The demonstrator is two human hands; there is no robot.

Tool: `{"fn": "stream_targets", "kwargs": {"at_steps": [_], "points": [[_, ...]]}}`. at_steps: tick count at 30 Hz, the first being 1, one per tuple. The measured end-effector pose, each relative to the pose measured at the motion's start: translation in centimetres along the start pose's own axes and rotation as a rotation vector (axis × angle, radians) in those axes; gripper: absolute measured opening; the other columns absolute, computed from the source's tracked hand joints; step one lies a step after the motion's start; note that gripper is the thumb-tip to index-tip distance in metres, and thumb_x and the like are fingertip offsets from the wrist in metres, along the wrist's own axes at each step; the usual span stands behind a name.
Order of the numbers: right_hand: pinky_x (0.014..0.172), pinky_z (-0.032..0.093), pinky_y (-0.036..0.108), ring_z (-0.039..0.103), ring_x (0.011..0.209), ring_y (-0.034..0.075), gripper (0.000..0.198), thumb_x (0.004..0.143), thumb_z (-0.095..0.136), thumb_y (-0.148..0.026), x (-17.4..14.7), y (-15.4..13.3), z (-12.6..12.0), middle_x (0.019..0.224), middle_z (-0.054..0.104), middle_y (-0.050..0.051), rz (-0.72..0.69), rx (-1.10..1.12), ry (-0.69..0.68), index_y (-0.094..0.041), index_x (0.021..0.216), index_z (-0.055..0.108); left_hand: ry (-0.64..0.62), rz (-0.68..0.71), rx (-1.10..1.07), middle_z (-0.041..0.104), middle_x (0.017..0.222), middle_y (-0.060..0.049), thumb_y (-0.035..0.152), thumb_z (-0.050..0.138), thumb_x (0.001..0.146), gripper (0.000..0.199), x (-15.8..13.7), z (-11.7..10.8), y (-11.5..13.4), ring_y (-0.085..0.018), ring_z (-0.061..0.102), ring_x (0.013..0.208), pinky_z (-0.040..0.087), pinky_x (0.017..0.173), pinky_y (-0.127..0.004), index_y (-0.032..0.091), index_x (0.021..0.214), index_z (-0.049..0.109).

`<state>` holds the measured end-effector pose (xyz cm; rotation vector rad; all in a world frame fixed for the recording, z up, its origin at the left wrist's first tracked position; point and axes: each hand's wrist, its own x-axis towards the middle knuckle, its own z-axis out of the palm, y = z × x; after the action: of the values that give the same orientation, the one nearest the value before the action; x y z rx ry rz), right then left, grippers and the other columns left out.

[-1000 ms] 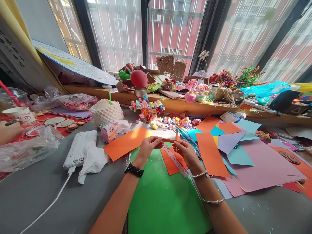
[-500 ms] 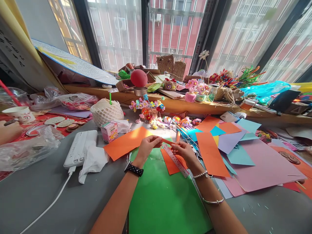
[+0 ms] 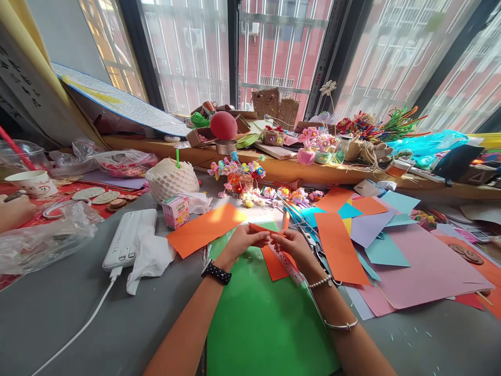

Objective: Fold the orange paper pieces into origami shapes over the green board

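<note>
Pinching one narrow orange paper strip (image 3: 258,228) between them, the left hand (image 3: 241,243) and the right hand (image 3: 294,246) meet above the far part of the green board (image 3: 270,324), our landmark. We see thumbs and forefingers closed on the strip, fingertips nearly touching; how the remaining fingers curl, partly hidden, we cannot tell. The strip's left end projects past the left thumb, and its long edge slants slightly down toward the right hand.

Directly below the right hand, a patterned ruler (image 3: 288,267) runs obliquely over an orange piece (image 3: 274,269), both on the board's far right part. Between the forearms, we note, the green surface stretches to the bottom of the view, giving the wrists room to draw back. The forearms cross its left and right edges; the left wrist wears a black watch band (image 3: 219,273).

Beyond the board's far left corner lies an orange sheet (image 3: 203,230), its near edge meeting that corner; which overlaps we cannot tell. Right of the board, an orange rectangle (image 3: 340,248) lies near the right wrist, leaving narrower room there, with a pink sheet (image 3: 430,271) farther right. Left of the board, we find grey tabletop (image 3: 164,313), then a white power bank (image 3: 127,235).
</note>
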<state>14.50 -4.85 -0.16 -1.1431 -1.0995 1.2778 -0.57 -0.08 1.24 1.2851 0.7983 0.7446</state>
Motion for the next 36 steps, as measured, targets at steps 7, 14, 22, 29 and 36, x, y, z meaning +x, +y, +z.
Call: {"fn": "stream_targets", "kwargs": {"at_steps": [7, 14, 22, 29, 36], "points": [[0.053, 0.039, 0.02, 0.048, 0.049, 0.006, 0.019, 0.06, 0.064, -0.033, 0.1, 0.1, 0.1, 0.058, 0.057, -0.002, 0.022, -0.011, 0.0, -0.014, 0.062, 0.06, 0.052, 0.017, 0.023, 0.063, 0.059, -0.004, 0.029, 0.07, 0.057, 0.022, 0.1, -0.1, 0.1, -0.013, 0.058, 0.057, 0.049, 0.057, -0.022, 0.011, 0.068, 0.064], [0.052, 0.041, 0.021, 0.05, 0.049, 0.007, 0.021, 0.058, 0.065, -0.034, 0.4, 0.6, -0.3, 0.058, 0.058, -0.001, 0.053, -0.053, 0.136, -0.014, 0.062, 0.058, 0.419, 0.13, -0.014, 0.063, 0.06, -0.005, 0.029, 0.064, 0.063, 0.02, 0.3, -0.9, 0.0, -0.014, 0.06, 0.054, 0.05, 0.06, -0.027, 0.01, 0.066, 0.061], [0.052, 0.043, 0.024, 0.052, 0.053, 0.011, 0.02, 0.065, 0.056, -0.034, 0.7, 0.9, -0.9, 0.063, 0.059, 0.002, -0.028, -0.364, 0.181, -0.014, 0.066, 0.057, 0.542, 0.121, 0.077, 0.063, 0.058, -0.008, 0.033, 0.057, 0.068, 0.026, 0.5, -1.7, -0.2, -0.014, 0.06, 0.053, 0.049, 0.054, -0.024, 0.008, 0.061, 0.062], [0.06, 0.044, 0.026, 0.057, 0.066, 0.015, 0.018, 0.067, 0.055, -0.031, 0.6, 1.0, -1.1, 0.073, 0.062, 0.005, -0.151, -0.719, 0.193, -0.015, 0.075, 0.058, 0.552, 0.142, 0.137, 0.062, 0.09, -0.009, 0.022, 0.046, 0.073, 0.036, 0.7, -2.2, -0.1, -0.012, 0.061, 0.065, 0.048, 0.055, -0.021, 0.011, 0.107, 0.047], [0.07, 0.043, 0.029, 0.054, 0.077, 0.017, 0.036, 0.062, 0.059, -0.024, 0.5, 1.5, -1.1, 0.093, 0.057, 0.008, -0.258, -0.994, 0.099, -0.014, 0.096, 0.053, 0.231, 0.147, 0.676, 0.063, 0.08, -0.008, 0.037, 0.053, 0.067, 0.029, 0.6, -1.4, -0.8, -0.018, 0.059, 0.064, 0.044, 0.055, -0.026, 0.013, 0.082, 0.059]]}}
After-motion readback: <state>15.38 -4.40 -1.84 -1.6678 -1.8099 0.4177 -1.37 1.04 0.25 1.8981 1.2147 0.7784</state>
